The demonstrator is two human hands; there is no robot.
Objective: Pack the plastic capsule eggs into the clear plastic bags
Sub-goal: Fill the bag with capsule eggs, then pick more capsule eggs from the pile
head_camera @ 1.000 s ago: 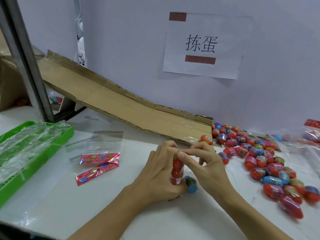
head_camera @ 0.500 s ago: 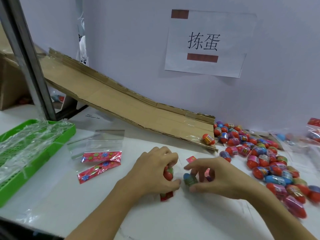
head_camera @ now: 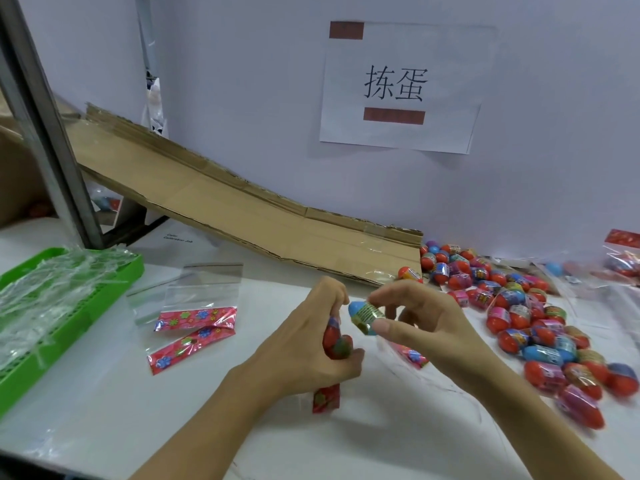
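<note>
My left hand (head_camera: 304, 344) grips a clear plastic bag (head_camera: 334, 344) with red eggs inside; the bag's red flowered strip hangs out below my palm. My right hand (head_camera: 422, 323) pinches a blue capsule egg (head_camera: 363, 315) with a gold band, held just right of the bag's top. A heap of red, blue and purple capsule eggs (head_camera: 519, 313) lies on the white table to the right. Two empty clear bags (head_camera: 201, 306) with red flowered strips lie flat to the left.
A green tray (head_camera: 69, 320) full of clear plastic stands at the left edge. A cardboard ramp (head_camera: 242, 209) slopes down along the wall to the egg heap. Filled bags (head_camera: 620, 258) lie at the far right. A metal post (head_camera: 45, 133) rises at the left.
My right hand picked the blue egg off the table and raised it to the bag's top. My left hand tilted the bag up.
</note>
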